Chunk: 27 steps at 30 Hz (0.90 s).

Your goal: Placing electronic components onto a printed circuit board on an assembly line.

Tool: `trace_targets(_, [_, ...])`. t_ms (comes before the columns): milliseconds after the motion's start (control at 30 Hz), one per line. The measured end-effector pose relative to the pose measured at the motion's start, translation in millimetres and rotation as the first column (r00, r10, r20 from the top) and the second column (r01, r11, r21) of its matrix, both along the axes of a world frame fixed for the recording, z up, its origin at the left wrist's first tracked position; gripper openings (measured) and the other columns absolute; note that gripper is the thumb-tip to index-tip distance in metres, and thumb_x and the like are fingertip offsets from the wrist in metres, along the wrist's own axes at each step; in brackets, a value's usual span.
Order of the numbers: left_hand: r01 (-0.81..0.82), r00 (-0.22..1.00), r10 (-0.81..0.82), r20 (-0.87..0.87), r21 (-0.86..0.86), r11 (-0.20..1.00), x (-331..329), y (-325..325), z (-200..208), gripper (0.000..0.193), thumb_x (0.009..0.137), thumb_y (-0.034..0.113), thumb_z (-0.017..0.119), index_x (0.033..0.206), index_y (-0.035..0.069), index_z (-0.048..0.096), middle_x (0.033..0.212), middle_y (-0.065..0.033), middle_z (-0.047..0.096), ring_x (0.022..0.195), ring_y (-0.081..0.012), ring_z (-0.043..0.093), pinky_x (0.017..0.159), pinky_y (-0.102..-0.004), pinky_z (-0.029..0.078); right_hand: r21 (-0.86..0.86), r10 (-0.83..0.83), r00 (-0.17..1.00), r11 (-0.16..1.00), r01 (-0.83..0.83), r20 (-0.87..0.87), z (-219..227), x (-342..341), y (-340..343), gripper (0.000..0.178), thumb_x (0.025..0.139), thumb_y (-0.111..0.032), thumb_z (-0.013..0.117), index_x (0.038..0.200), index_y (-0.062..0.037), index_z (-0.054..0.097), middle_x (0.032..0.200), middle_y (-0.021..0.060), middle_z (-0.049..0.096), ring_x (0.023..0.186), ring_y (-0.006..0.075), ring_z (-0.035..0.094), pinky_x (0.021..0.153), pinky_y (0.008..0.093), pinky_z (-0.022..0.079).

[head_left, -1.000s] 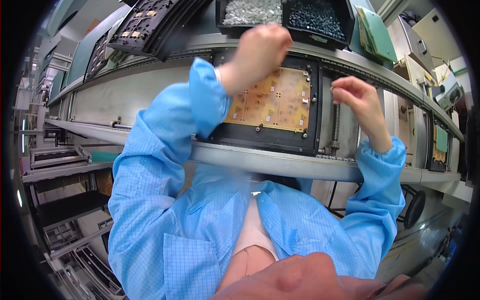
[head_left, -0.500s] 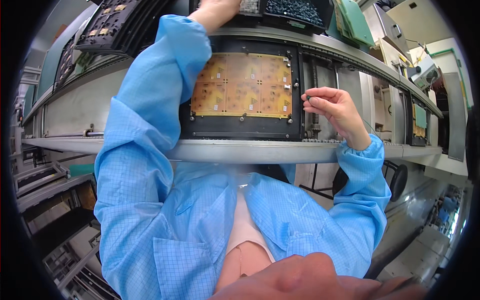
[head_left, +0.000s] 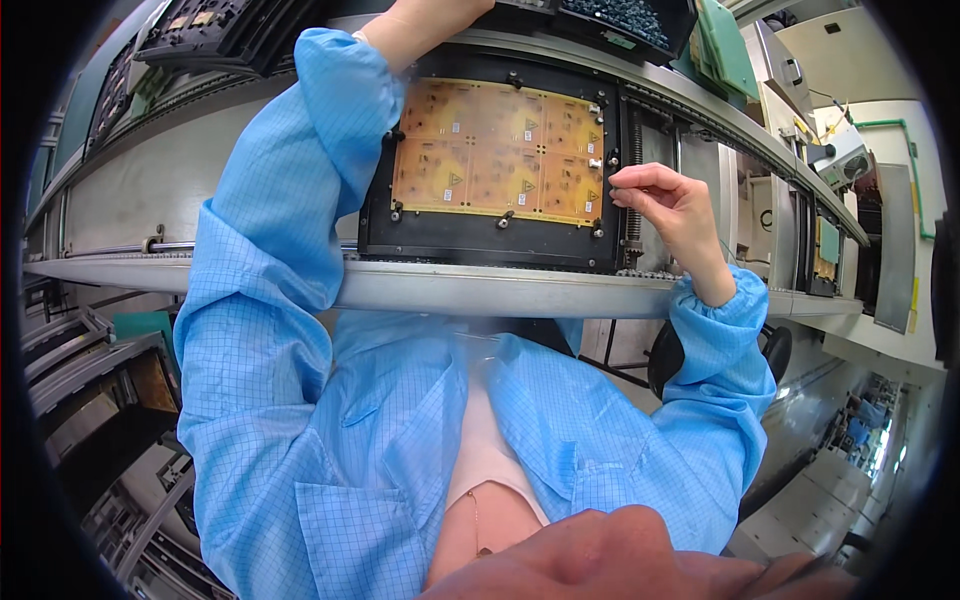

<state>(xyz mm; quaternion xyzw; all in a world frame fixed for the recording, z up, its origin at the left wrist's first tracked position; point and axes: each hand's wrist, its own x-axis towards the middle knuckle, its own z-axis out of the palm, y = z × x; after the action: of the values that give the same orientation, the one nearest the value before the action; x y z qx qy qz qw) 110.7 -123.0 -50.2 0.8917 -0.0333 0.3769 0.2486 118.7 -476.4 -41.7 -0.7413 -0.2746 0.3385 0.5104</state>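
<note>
In front of me lies a yellow-orange circuit board panel (head_left: 497,150), split into several equal sections, in a black frame (head_left: 450,235). My right hand (head_left: 678,212) is just off the panel's right edge, thumb and forefinger pinched together. The small dark component between those fingertips hardly shows now; it was plainer half a second ago. My left hand (head_left: 432,22) reaches over the far left corner of the frame toward the parts bins. Its fingers are cut off by the top edge of the view. Two small white parts sit along the panel's right edge.
A black bin of dark blue-black parts (head_left: 625,22) stands beyond the frame, with green sheets (head_left: 722,50) beside it. Dark stacked trays (head_left: 215,35) are at the far left. A metal rail (head_left: 480,287) runs along the near side. A threaded rod (head_left: 634,215) lies right of the frame.
The view has shifted, so the bins and panel sit higher and further right in it. My right fingertips have closed more over the small dark component. My left hand stays at the far side.
</note>
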Motion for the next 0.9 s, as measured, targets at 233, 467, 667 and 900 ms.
trace_targets(233, [0.068,0.997,-0.062,0.048,-0.115,0.991,-51,-29,23,0.006,0.076,0.0,0.063,0.079,0.0,0.068,0.082,-0.0166,0.064,0.077,-0.0347,0.065,0.07,-0.0385,0.053,0.002,0.012,0.921,1.0,-0.013,0.389,2,-10,14,0.014,0.087,0.007,0.065,0.099,0.0034,0.069,0.104,0.0104,0.068,0.094,0.0154,0.067,0.081,0.0259,0.056])
trace_targets(467, [0.095,0.989,-0.125,-0.076,-0.317,0.944,-78,-31,16,0.007,0.078,0.001,0.068,0.084,0.0,0.069,0.08,-0.0137,0.064,0.072,-0.0265,0.066,0.064,-0.0326,0.052,-0.101,0.023,0.759,0.993,0.057,0.651,-2,-15,20,0.024,0.082,0.004,0.071,0.104,-0.0039,0.069,0.092,0.0057,0.071,0.088,0.0107,0.067,0.067,0.024,0.043])
trace_targets(667, [0.068,0.982,-0.132,-0.132,-0.402,0.913,-82,-33,13,0.008,0.079,0.003,0.071,0.087,0.001,0.07,0.08,-0.0115,0.066,0.07,-0.0193,0.066,0.064,-0.0299,0.052,-0.047,-0.047,0.757,0.994,0.102,0.652,-12,-14,17,0.024,0.082,0.004,0.072,0.105,-0.003,0.068,0.093,0.0051,0.071,0.085,0.0109,0.067,0.067,0.0222,0.044])
trace_targets(900, [0.052,0.973,-0.151,-0.176,-0.472,0.88,-84,-36,17,0.008,0.081,0.004,0.071,0.088,0.0,0.07,0.081,-0.0114,0.068,0.073,-0.017,0.067,0.066,-0.0278,0.053,-0.038,-0.098,0.716,0.984,0.171,0.691,-13,-18,19,0.02,0.082,0.0,0.074,0.101,-0.0029,0.069,0.089,0.0049,0.071,0.083,0.0115,0.067,0.066,0.0231,0.046])
